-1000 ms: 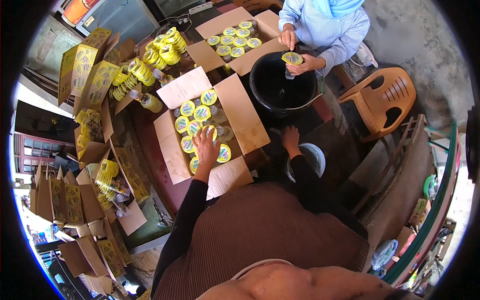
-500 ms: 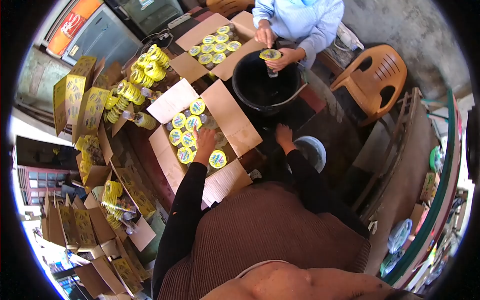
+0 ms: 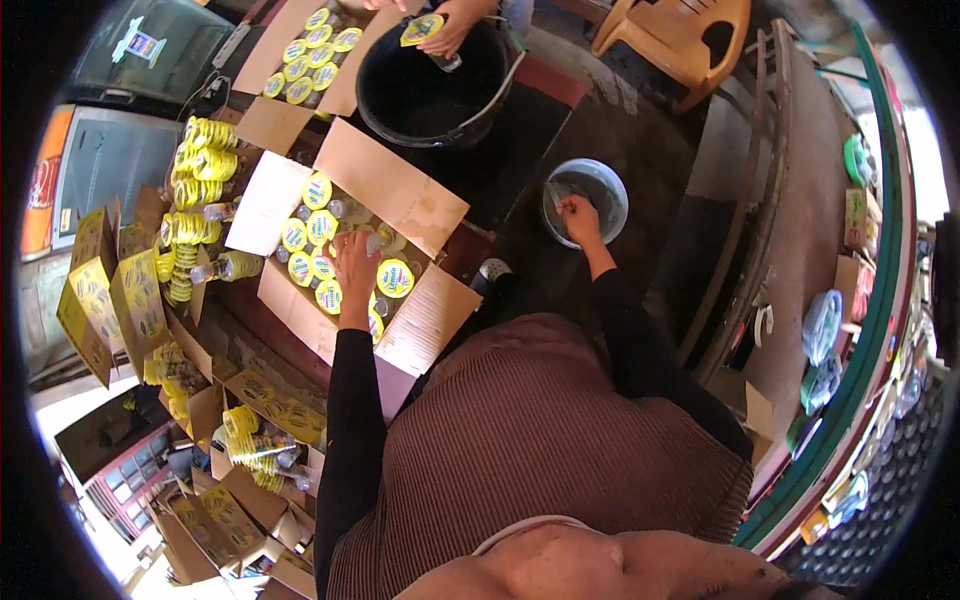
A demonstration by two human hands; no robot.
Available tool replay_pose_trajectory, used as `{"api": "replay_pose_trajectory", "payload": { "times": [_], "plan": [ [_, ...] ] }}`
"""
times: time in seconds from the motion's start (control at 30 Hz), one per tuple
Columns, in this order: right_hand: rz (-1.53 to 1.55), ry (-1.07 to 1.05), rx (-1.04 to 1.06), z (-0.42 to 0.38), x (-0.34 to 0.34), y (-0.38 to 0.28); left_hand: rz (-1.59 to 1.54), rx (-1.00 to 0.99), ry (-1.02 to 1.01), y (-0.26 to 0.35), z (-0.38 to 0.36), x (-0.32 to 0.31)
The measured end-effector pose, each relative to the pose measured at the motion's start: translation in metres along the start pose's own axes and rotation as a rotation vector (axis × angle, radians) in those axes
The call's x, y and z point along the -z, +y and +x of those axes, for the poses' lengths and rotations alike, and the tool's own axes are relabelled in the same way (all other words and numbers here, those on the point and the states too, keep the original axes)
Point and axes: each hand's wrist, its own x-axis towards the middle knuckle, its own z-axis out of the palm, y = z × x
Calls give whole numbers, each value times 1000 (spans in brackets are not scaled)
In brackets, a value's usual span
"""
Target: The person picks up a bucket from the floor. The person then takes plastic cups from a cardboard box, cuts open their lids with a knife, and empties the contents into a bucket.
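My left hand [image 3: 355, 268] is inside an open cardboard box [image 3: 395, 195], its fingers curled round a small clear container [image 3: 376, 241]. Round yellow lids [image 3: 397, 279] with printed labels top the clear containers around it. Over at the right, my right hand [image 3: 581, 219] reaches into a pale bucket [image 3: 617, 208]. Its fingers are pinched together on a thin greyish thing near the bucket's inner wall; I cannot tell what it is.
Across from me, another person's hand [image 3: 452, 28] holds a yellow-lidded container [image 3: 424, 30] over a large black bucket [image 3: 372, 85]. A second box [image 3: 275, 125] holds more. Stacks of yellow lids [image 3: 205, 165] and printed cartons [image 3: 95, 290] crowd the left. An orange chair [image 3: 690, 40] stands back right.
My right hand has moved from beside the bucket into it, fingers now pinched. My left hand stays in the box, its pointing finger now curled round a clear container. The view has shifted.
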Motion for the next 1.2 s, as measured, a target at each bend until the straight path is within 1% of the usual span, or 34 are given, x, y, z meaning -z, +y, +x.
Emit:
{"api": "replay_pose_trajectory", "payload": {
  "times": [0.03,0.13,0.17,0.2,0.27,0.33,0.47,0.53,0.67,0.73,0.77,0.83,0.9,0.93,1.0,1.07,1.13,1.17,1.2],
  "plan": [
    [32,119,3,-14,0,12,-9,-27,13,-1,0,0],
    [-21,163,-29,-52,6,51,30,-138,48,-4,3,-2],
    [-27,169,-50,-68,8,63,37,-162,24,-5,4,-3],
    [-54,142,-78,-85,10,73,44,-185,0,-4,7,3],
    [-87,124,-117,-116,14,83,66,-234,18,-8,10,0],
    [-161,72,-218,-148,18,89,17,-231,-53,-7,12,4],
    [-188,64,-267,-216,21,112,-72,-251,-15,-17,20,-8],
    [-232,155,-263,-251,14,144,-236,-136,-31,-20,28,-10],
    [-310,131,-344,-316,18,169,-285,-170,-44,-25,35,-20],
    [-270,101,-484,-339,22,178,-258,-171,-48,-21,31,-15],
    [-273,107,-481,-348,23,182,-236,-196,-36,-22,30,-18],
    [-291,105,-576,-355,25,184,-215,-221,-17,-22,27,-15],
    [-284,74,-573,-354,30,183,-203,-325,-5,-18,18,-10],
    [-277,35,-573,-352,33,181,-207,-320,-1,-15,16,-6],
    [-302,63,-538,-340,33,177,-277,-385,131,-11,11,5],
    [-321,81,-500,-326,29,177,-241,-352,129,-6,11,25],
    [-245,75,-496,-303,27,173,-202,-317,141,-8,12,34],
    [-242,75,-480,-292,26,169,-259,-261,119,-10,11,41],
    [-270,112,-408,-282,29,154,-317,-205,96,-12,10,45]
  ]
}}
